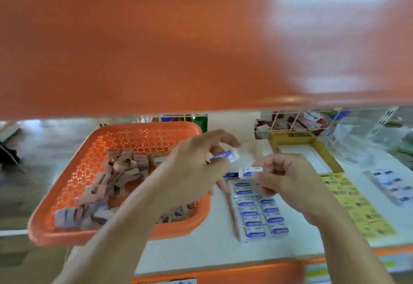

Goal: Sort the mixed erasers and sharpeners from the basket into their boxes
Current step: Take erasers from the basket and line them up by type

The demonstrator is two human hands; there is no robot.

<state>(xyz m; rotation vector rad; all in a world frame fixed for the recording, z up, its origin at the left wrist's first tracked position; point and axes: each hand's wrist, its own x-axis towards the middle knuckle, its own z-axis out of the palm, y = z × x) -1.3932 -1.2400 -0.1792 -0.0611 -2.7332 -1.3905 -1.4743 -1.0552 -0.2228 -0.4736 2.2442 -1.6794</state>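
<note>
Fingers (pixel 222 136) of left hand (pixel 194 167) pinch eraser (pixel 225 156) mid-frame; right hand (pixel 288 176) pinches second eraser (pixel 250 171) above eraser box (pixel 233 215). Orange basket (pixel 145 127) left, holding sharpeners (pixel 125 169). Orange shelf (pixel 178 42) blocks upper frame.

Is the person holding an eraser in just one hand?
No, the left hand pinches a white-and-blue eraser and the right hand pinches a second eraser.
</note>
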